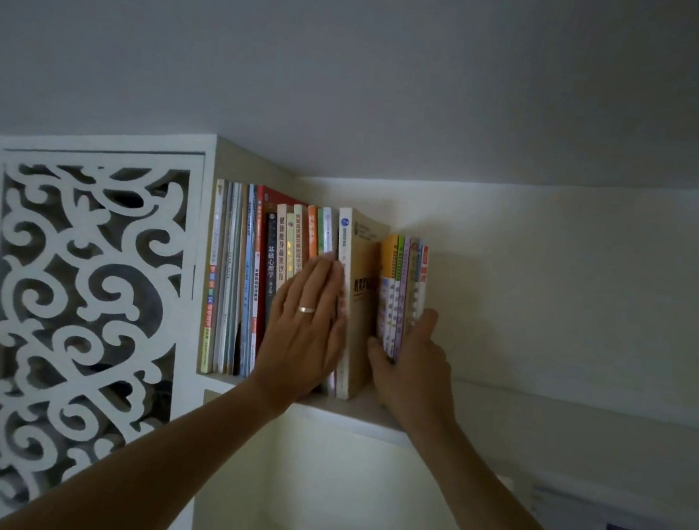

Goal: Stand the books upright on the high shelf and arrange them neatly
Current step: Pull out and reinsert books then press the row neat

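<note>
The books [278,284] stand upright in a row on the high shelf [372,419], close under the ceiling. The row starts at the left wall of the shelf. The tall thin books are on the left, and shorter ones with white, green and orange spines come next. A thick tan book [359,303] stands near the right end of this row and sticks out toward the near edge. Just to its right is a small bunch of thin bright books [401,286], set farther back on the shelf.

The left hand [308,324] is flat with straight fingers, so its grip is wide and holds nothing. Its palm presses on the spines just left of the tan book. There is a ring [306,309] on one finger.

The right hand [409,363] has its grip curled round the small bunch of bright books. The thumb is on the left side of the bunch and the fingers are on the right side.

Left of the shelf is a white cut-out panel [86,305] with curly shapes. Below the shelf there is a pale wall.
</note>
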`<move>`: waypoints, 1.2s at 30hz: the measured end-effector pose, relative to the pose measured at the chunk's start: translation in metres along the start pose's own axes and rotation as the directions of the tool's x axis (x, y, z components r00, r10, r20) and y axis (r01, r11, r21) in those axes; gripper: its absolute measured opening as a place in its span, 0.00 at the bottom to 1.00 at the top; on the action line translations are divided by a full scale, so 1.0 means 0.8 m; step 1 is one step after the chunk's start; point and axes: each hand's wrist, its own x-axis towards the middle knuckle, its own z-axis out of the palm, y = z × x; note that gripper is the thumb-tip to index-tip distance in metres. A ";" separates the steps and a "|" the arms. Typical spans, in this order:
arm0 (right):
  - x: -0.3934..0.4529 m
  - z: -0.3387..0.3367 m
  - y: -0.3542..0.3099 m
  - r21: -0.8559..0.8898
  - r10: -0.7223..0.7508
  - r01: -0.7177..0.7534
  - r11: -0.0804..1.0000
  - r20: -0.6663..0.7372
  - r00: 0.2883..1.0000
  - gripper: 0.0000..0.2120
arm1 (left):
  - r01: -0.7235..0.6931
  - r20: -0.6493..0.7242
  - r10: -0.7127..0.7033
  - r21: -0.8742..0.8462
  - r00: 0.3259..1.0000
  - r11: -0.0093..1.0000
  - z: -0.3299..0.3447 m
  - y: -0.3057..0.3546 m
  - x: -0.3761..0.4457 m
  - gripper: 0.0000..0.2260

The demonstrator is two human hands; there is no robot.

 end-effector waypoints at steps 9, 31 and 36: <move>0.005 0.015 -0.003 0.053 -0.065 0.060 0.997 0.103 0.993 0.49 | 0.099 -0.017 -0.103 -0.153 0.995 0.983 0.004 -0.016 -0.004 0.27; -0.006 0.018 0.011 0.050 -0.094 0.096 0.994 -0.042 0.995 0.44 | 0.119 -0.065 -0.149 -0.334 0.987 0.935 0.012 -0.017 -0.004 0.36; -0.002 0.021 0.010 0.066 -0.113 0.113 0.991 -0.011 0.994 0.52 | 0.109 -0.081 -0.142 -0.318 0.987 0.942 0.017 -0.021 -0.006 0.37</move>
